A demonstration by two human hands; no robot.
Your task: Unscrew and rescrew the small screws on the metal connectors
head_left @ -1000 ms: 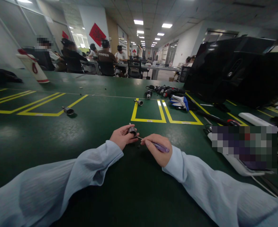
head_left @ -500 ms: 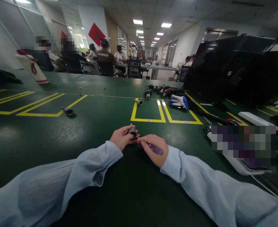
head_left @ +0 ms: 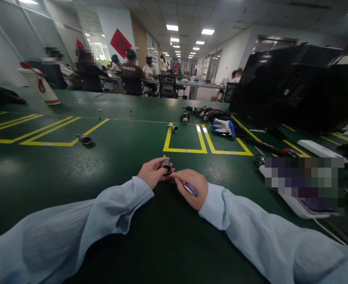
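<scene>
My left hand (head_left: pixel 151 172) is closed around a small dark metal cylindrical part (head_left: pixel 166 163), held just above the green table (head_left: pixel 73 169). My right hand (head_left: pixel 191 189) grips a thin screwdriver with a purple handle (head_left: pixel 188 187); its tip points left and touches the side of the part. The two hands nearly meet at the middle of the table, close to me. Both forearms in pale blue sleeves rest on the tabletop.
Two similar metal parts lie farther off, one (head_left: pixel 84 138) at the left by yellow floor-style markings, one (head_left: pixel 173 127) near a yellow outlined box. A blue-white glove (head_left: pixel 225 127) and dark tools lie at the right, beside large black cases (head_left: pixel 295 90). People sit at distant tables.
My right hand has slid left toward my left hand, bringing the screwdriver tip up against the part. My left hand has barely moved.
</scene>
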